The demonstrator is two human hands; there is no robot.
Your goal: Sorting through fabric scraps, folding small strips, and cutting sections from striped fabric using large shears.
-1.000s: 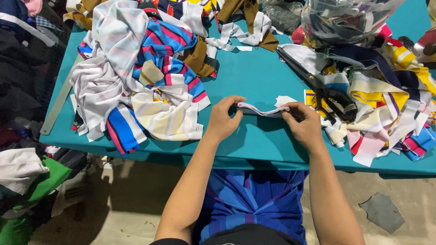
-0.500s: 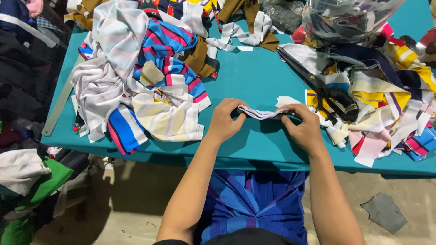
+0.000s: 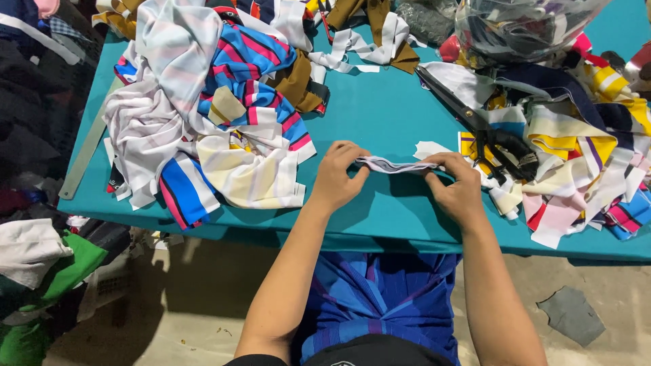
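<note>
A narrow strip of white cloth (image 3: 397,165) with faint stripes is stretched just above the teal table (image 3: 380,102), near its front edge. My left hand (image 3: 338,177) pinches the strip's left end and my right hand (image 3: 460,186) pinches its right end. Both hands rest close to the tabletop, about a hand's width apart.
A heap of striped fabric pieces (image 3: 210,115) lies to the left. Large black shears (image 3: 485,129) rest on another heap of striped scraps (image 3: 583,156) to the right. A clear bag (image 3: 522,27) stands at the back right. A metal ruler (image 3: 85,152) lies along the left edge.
Both hands have stayed in place on the strip; the fingers have shifted slightly, and the strip looks drawn flatter between them.
</note>
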